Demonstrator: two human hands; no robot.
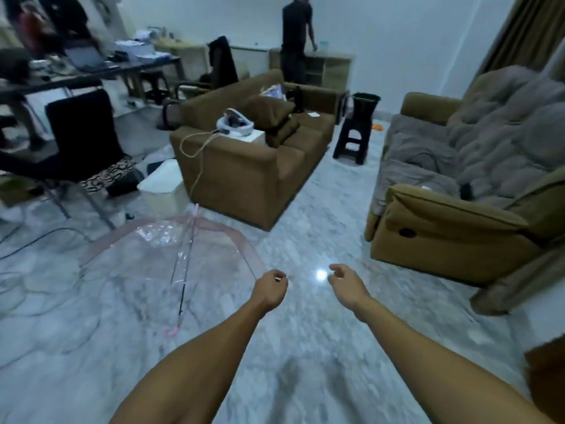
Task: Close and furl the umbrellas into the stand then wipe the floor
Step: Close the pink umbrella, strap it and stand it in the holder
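Observation:
An open transparent umbrella (146,255) with pink trim lies on its side on the marble floor (305,347), left of centre, its pink hooked handle (172,331) pointing toward me. My left hand (270,287) hovers just right of the canopy's rim, fingers loosely curled, holding nothing. My right hand (344,281) reaches forward beside it, fingers curled and apart, also holding nothing. A dark bin (365,107) sits on a black stool (353,142) between the sofas; whether it is the umbrella stand I cannot tell.
A brown sofa (253,166) stands ahead, and a recliner sofa (458,209) with a grey blanket sits at right. A black chair (82,139), desk and floor cables (36,289) crowd the left. A person (296,38) stands at the far cabinet.

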